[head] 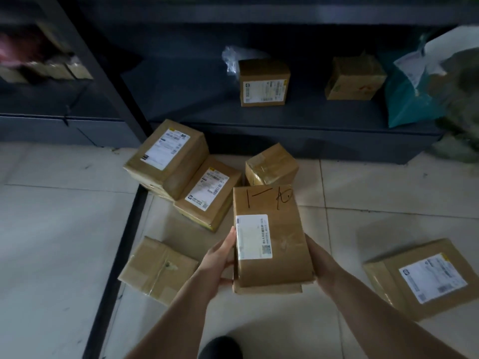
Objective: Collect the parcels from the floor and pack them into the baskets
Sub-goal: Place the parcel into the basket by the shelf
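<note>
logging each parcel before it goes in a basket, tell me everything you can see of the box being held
The held box is a brown cardboard carton wrapped in glossy clear tape, long side pointing away from the person. A white shipping label sits on its top left, and black marker strokes cross the far end. It is lifted above the tiled floor, clamped between the left hand and the right hand. A second cardboard layer shows beneath its near edge.

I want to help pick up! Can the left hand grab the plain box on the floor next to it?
Probably not yet: the left hand and right hand both hold the labelled parcel. The plain box itself lies uncovered.
</note>
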`<state>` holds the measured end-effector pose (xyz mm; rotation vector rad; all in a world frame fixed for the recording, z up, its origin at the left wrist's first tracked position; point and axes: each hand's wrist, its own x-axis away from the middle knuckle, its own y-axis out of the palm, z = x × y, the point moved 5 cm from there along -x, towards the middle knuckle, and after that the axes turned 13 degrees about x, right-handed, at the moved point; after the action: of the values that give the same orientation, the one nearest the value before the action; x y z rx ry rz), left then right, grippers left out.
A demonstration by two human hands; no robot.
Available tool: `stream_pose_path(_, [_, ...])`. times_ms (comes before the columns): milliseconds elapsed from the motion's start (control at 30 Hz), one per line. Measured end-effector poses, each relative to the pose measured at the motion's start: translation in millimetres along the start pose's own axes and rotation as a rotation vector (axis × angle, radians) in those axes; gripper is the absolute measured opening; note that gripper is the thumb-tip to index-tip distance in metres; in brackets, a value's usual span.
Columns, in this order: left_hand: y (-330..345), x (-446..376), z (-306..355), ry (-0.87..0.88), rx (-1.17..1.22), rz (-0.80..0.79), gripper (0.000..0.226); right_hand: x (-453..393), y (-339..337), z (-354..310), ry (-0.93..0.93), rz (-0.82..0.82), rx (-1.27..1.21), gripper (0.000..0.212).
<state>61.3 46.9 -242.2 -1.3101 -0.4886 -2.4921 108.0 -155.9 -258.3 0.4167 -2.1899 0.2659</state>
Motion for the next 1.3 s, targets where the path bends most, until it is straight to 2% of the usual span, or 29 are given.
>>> stream_pose_path(100, [4.1,93.2,52.0,-0.004,0.026,0.053,0.078,78.9,1.3,-54.3,0.035,-0.01,0.032,0.061])
stream_pose_path(200, [10.5,214.6,117.5,0.075,0.065,0.024,0.065,181.6,8.5,-133.4,0.002,-0.034,0.077,0.065])
stream_pose_path(400, [27.3,488.3,245.9,0.16,0.117,0.068,0.074,414.1,26.2,-302.1,-0.022,-0.059,0.125,0.061])
stream_pose_path(533, [23.0,651.4,308.8,0.259,0.149,0.219,0.079,554.7,60.5,-397.4,-0.197,-0.216,-0.009,0.053])
stream_pose_path(633, [8.7,746.5,339.8,0.351,0.238,0.31,0.085,644.9,97.1,-449.1,-0.388,-0.328,0.123,0.045])
stream_pose_path(700, [-5.6,799.5,352.2,0.418,0.341,0.32,0.095,690.9,120.7,-472.7,-0.451,-0.278,0.235,0.045])
stream_pose_path(800, [-37.2,863.6,361.6,0.521,0.354,0.368,0.103,736.3,159.2,-501.8,-0.558,-0.202,0.337,0.035])
stream_pose_path(900, [-88.7,912.6,362.1,0.576,0.332,0.538,0.101,771.2,216.9,-516.2,-0.617,-0.281,0.391,0.037])
stream_pose_path(967, [-124.5,935.8,361.4,0.587,0.313,0.589,0.1,789.1,256.8,-519.3,-0.635,-0.32,0.412,0.045])
stream_pose_path(1200, [-249.9,984.9,350.1,0.686,0.37,0.558,0.082,820.3,389.2,-511.9,-0.655,-0.357,0.406,0.055])
stream_pose_path(1300, [-303.0,999.9,360.2,0.72,0.358,0.537,0.079,837.7,439.2,-515.6,-0.675,-0.351,0.413,0.045])
